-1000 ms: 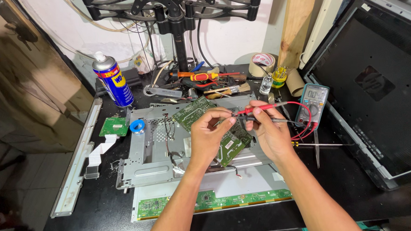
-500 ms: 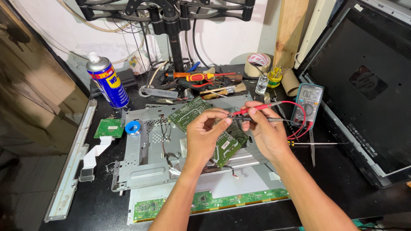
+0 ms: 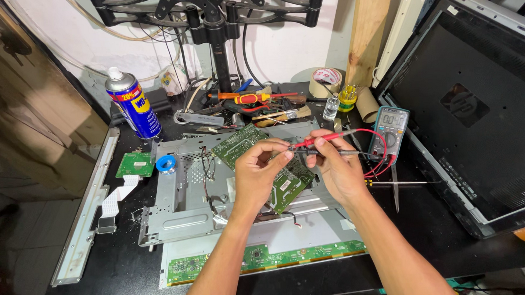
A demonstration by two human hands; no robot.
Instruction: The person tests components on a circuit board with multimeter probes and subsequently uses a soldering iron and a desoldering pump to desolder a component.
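Observation:
My left hand (image 3: 262,172) and my right hand (image 3: 335,167) meet over a green circuit board (image 3: 246,143) that lies on a grey metal chassis (image 3: 185,194). The right hand pinches a red probe (image 3: 323,139) and a black probe (image 3: 332,153), their tips pointing left toward the left hand's fingertips. The left fingers are pinched at the probe tips, over the board. Red and black leads run from the probes to a grey multimeter (image 3: 389,132) at the right. What the left fingers pinch is too small to make out.
A blue and yellow spray can (image 3: 133,104) stands at the back left. Screwdrivers and pliers (image 3: 249,101) lie behind the chassis, with tape rolls (image 3: 324,80) and a small bottle. A black monitor shell (image 3: 476,105) leans at the right. A long green board strip (image 3: 266,259) lies in front.
Both hands stay together over the board with the probes. The view has shifted slightly; the hands hold nearly the same pose.

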